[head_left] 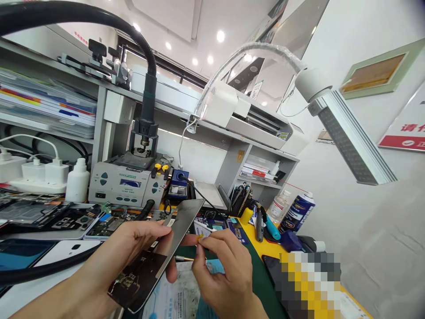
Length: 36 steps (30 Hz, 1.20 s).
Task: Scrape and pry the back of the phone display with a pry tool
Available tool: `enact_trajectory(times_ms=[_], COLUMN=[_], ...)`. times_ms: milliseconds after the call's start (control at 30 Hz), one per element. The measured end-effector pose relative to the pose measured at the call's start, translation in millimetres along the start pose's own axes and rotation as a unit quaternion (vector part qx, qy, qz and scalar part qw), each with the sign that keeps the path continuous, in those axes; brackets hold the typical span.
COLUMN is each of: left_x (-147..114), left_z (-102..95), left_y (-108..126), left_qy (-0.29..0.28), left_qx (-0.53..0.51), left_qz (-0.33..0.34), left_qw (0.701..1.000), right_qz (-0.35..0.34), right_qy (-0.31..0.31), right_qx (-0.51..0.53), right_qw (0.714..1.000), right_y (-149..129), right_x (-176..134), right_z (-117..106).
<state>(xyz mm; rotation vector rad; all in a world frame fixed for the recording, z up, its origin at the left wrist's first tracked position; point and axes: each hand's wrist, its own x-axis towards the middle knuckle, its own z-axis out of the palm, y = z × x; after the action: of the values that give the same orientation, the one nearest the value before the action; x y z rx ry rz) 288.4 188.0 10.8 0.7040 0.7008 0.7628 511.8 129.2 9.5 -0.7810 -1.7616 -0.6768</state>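
Note:
A thin, dark phone screen panel [182,223] is tilted on edge in my left hand [128,248], thumb on its back and fingers behind it. Its back carries a black film with flex circuitry near the lower end. Close to the panel's right edge, my right hand [227,266] pinches a small yellow piece [199,238] between thumb and forefinger; its exact kind is too small to tell. A slim metal-tipped tool [184,258] shows between the hands, its far end hidden. Beneath lies a green work mat [255,266] with printed sheets on it.
A grey rework station [124,186] stands behind my left hand, with a white bottle [77,181] beside it. Phone parts [43,219] crowd the left. A black hose [49,268] crosses there. A spray can [297,212] and tools stand right; a lamp [353,133] hangs above.

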Motion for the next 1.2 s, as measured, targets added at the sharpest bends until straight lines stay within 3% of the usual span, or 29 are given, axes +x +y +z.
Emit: enact_trajectory(times_ms=[200, 267, 333, 400, 500, 567, 633, 800, 1200], left_x=[-14.8, -15.3, -12.6, -8.7, -7.1, -10.7, -16.2, -23.5, -19.5], left_z=[11.1, 8.6, 4.1, -0.1, -1.2, 2.8, 8.6, 17.8, 14.0], left_y=[10.6, 8.7, 4.8, 0.6, -2.7, -2.0, 0.1, 3.0, 2.8], left_qy=[-0.010, -0.023, -0.036, -0.046, -0.048, -0.041, -0.037, -0.018, -0.007], left_qx=[0.030, 0.031, 0.030, 0.024, 0.012, 0.015, 0.020, 0.006, -0.001], left_qz=[-0.002, 0.008, 0.013, 0.006, -0.006, -0.004, 0.003, 0.017, 0.012], left_qw=[1.000, 0.999, 0.999, 0.999, 0.999, 0.999, 0.999, 1.000, 1.000], right_qz=[0.040, 0.092, 0.189, 0.328, 0.497, 0.537, 0.548, 0.550, 0.563], right_qy=[0.009, 0.023, 0.034, 0.020, -0.057, -0.093, -0.108, -0.134, -0.086], right_qx=[0.036, 0.082, 0.135, 0.195, 0.307, 0.371, 0.401, 0.397, 0.364], right_qw=[0.999, 0.992, 0.972, 0.924, 0.809, 0.752, 0.726, 0.723, 0.737], right_y=[-7.8, -10.4, -10.7, -8.3, -1.4, 3.3, 6.6, 5.1, -11.3], right_x=[5.1, 5.9, 5.1, 4.0, 4.3, 5.3, 5.8, 7.3, 19.5], right_z=[-2.9, -4.8, -6.9, -9.2, -11.9, -12.6, -13.1, -16.3, -18.3])
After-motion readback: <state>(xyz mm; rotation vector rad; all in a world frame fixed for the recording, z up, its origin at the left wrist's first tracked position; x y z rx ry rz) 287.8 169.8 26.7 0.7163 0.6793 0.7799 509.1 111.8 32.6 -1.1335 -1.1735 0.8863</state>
